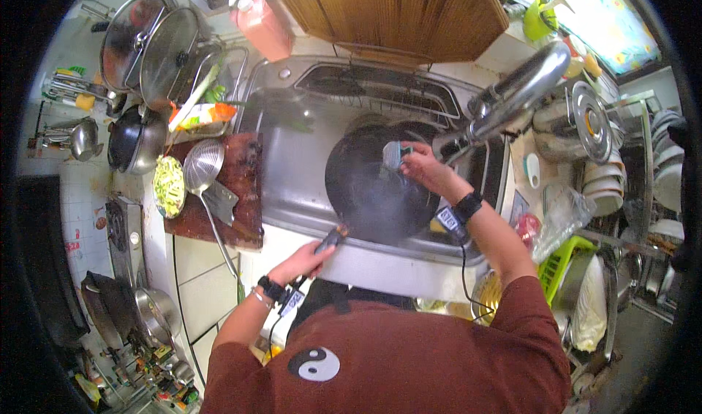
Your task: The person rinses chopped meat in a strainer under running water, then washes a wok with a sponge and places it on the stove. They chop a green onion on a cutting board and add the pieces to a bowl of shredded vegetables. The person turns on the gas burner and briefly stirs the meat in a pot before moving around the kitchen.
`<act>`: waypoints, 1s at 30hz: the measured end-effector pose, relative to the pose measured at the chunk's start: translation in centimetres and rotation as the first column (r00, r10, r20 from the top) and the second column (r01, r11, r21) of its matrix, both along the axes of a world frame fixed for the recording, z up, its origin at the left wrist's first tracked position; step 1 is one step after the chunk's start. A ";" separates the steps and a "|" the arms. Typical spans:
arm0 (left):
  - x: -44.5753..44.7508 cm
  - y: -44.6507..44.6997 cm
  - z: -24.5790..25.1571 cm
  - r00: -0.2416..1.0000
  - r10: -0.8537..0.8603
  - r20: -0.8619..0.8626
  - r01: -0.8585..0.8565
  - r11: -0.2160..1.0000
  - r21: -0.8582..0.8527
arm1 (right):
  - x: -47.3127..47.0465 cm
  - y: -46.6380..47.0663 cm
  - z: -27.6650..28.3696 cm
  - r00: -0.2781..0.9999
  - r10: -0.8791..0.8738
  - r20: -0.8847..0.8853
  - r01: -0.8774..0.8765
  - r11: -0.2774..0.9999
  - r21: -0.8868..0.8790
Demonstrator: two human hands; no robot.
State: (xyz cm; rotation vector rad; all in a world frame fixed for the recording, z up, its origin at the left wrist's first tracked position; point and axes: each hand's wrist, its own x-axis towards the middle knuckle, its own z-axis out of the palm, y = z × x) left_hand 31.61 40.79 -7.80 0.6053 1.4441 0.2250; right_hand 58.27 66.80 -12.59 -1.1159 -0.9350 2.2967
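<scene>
A dark wok [367, 197] sits tilted in the right part of the stainless steel sink [293, 181], with a haze over its inside. My left hand [301, 263] is closed around the wok's dark handle [329, 240], which juts over the sink's front edge. Over the wok's inner wall, my right hand [423, 164] grips a pale blue scrubbing brush [392, 155] by its teal handle. Whether the bristles touch the metal is not clear. A chrome faucet [515, 98] arches in from the right, its outlet close to my right hand.
Left of the sink, a brown cutting board [247, 194] bears a skimmer [204, 164], a flat metal blade [224, 203] and a plate of chopped green vegetables [169, 186]. A steel pot [554, 120], stacked bowls [603, 186] and a green basket [559, 266] crowd the right side.
</scene>
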 end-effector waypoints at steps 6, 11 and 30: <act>0.3 -0.2 -0.1 0.996 0.017 0.092 -0.022 0.998 0.059 | -3.4 -14.2 1.4 0.999 0.009 0.046 -0.003 0.992 -0.129; 0.2 -0.3 -0.9 0.988 0.011 0.153 -0.028 0.994 0.108 | -6.5 -19.7 1.7 0.998 -0.030 0.059 0.037 0.990 -0.135; -1.3 1.7 -4.1 0.979 -0.203 -0.027 0.203 0.942 0.268 | 4.3 -11.3 6.0 0.546 -0.481 0.686 -0.440 0.532 0.723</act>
